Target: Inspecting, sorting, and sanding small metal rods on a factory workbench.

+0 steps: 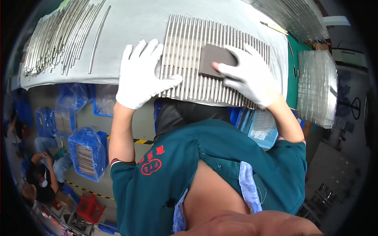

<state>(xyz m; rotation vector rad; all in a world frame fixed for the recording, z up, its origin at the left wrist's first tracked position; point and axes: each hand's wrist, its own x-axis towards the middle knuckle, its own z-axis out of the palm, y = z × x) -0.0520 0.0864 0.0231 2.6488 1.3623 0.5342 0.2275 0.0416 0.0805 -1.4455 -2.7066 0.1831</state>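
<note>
On rods: right hand fingers grip pad.

White knit gloves cover each hand, above a short-sleeved teal shirt with red-edged cuffs

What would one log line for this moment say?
left hand: flat beside metal rods | right hand: pressing dark sanding block on rods | table: grey
</note>
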